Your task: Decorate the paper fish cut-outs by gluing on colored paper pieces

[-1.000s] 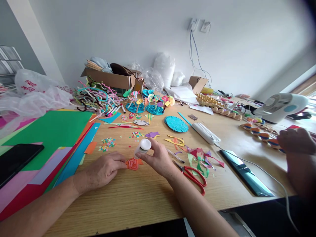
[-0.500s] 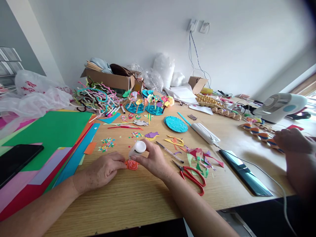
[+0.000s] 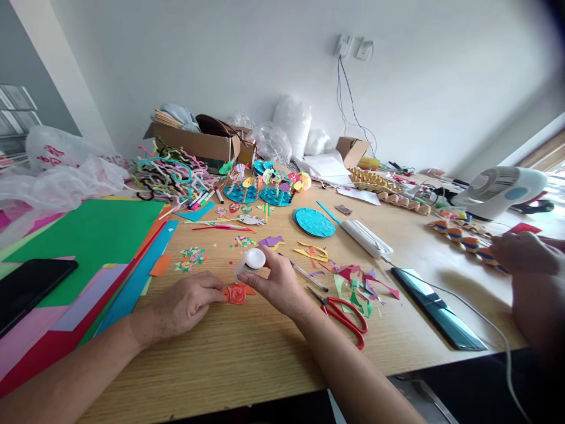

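Observation:
The fingertips of my left hand pinch the left end of a small orange paper fish that lies on the table; its surface looks wet with glue. Upside down in my right hand is a white glue bottle, its base up, raised just above and behind the fish. The nozzle is hidden. Beyond the bottle lies a purple paper fish. A pen and red-handled scissors rest to the right of my right hand.
Coloured paper sheets and a black phone lie left. Confetti, blue discs and paper scraps sit mid-table. At right are a dark phone, a cable, a fan and another person's hand.
My right hand has lifted the glue bottle slightly up and to the right, uncovering more of the orange fish. My left hand has stayed in place.

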Demonstrator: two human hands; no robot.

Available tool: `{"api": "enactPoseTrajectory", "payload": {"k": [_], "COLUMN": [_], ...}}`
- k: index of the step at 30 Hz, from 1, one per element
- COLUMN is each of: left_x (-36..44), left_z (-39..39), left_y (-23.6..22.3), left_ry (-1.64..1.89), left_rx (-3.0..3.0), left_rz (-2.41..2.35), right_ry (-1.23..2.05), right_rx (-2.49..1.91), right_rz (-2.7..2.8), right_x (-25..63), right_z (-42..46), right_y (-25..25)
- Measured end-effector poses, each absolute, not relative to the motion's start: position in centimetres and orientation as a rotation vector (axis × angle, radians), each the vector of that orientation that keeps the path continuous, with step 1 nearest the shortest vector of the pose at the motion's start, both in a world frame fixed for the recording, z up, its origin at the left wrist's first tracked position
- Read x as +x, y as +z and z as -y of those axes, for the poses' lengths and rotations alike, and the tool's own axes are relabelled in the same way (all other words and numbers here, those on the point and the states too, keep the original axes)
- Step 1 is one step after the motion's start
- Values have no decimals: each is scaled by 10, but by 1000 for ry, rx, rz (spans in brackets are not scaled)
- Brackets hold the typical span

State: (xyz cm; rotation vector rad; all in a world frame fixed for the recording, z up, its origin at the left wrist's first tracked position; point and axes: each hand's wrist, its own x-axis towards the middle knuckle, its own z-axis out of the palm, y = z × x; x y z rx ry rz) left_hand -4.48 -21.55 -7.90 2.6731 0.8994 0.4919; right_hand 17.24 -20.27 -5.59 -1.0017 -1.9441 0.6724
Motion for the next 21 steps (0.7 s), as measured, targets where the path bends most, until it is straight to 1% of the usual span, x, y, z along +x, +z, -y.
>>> {"api": "enactPoseTrajectory", "payload": {"k": [6, 14, 21], "left_x": [-45, -44, -43], "left_z": [215, 215, 217], "left_y": [-80, -79, -78], "left_ry": [489, 476, 492], "left_rx": [2669, 2667, 2674], "left_rz": [-897, -901, -896], "right_ry": [702, 637, 753], "right_rx": [-988, -1073, -979], "right_rz": [1970, 1961, 1962], "right_x": [170, 174, 165], "right_z": [203, 203, 204], "right_y": [-57, -55, -57]}}
